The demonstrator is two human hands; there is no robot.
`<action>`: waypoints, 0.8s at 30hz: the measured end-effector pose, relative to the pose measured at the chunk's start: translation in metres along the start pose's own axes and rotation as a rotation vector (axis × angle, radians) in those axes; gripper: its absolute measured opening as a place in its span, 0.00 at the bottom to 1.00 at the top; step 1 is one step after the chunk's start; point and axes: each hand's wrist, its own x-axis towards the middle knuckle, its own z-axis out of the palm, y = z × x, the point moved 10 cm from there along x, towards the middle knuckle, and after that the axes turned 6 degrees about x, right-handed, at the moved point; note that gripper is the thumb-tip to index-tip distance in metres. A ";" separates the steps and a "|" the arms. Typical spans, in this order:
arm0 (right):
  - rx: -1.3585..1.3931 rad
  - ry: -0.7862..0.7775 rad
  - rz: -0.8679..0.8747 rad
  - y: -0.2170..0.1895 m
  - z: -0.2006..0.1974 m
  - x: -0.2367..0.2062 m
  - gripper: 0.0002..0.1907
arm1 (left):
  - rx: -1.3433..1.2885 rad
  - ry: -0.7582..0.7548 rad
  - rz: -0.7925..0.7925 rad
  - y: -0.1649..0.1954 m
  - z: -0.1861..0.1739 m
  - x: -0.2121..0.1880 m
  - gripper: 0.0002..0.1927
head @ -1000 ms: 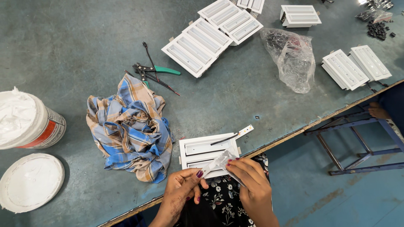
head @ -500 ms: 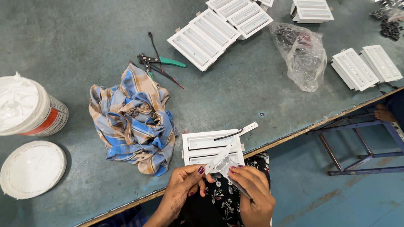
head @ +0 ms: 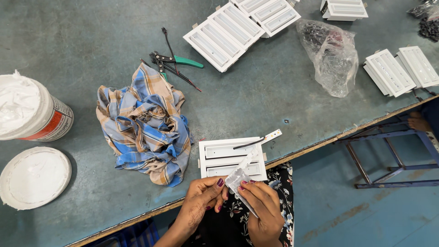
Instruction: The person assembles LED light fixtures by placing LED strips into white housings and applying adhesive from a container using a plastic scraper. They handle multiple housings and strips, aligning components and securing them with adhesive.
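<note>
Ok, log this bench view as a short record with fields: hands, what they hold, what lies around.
left hand: pinching the small clear packet from the left
right hand: pinching the same packet from the right
in front of hands: white slotted frame at the table edge, a thin black wire across it
left of frame: crumpled plaid cloth
far left: white tub and its lid beside it
behind cloth: green-handled pliers
upper right: plastic bag of dark parts, more white frames
</note>
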 end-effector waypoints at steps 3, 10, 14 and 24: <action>-0.004 -0.005 0.000 0.001 0.001 -0.002 0.18 | 0.006 0.000 -0.004 -0.003 0.000 0.001 0.21; -0.003 -0.049 0.048 0.009 0.002 -0.009 0.17 | -0.012 -0.033 0.033 -0.001 0.004 0.001 0.23; -0.010 -0.073 0.042 0.013 0.000 -0.012 0.17 | -0.013 -0.011 -0.016 -0.002 0.003 0.001 0.22; -0.001 -0.034 0.029 0.010 -0.014 -0.006 0.14 | 0.010 -0.009 -0.004 0.008 0.005 -0.001 0.23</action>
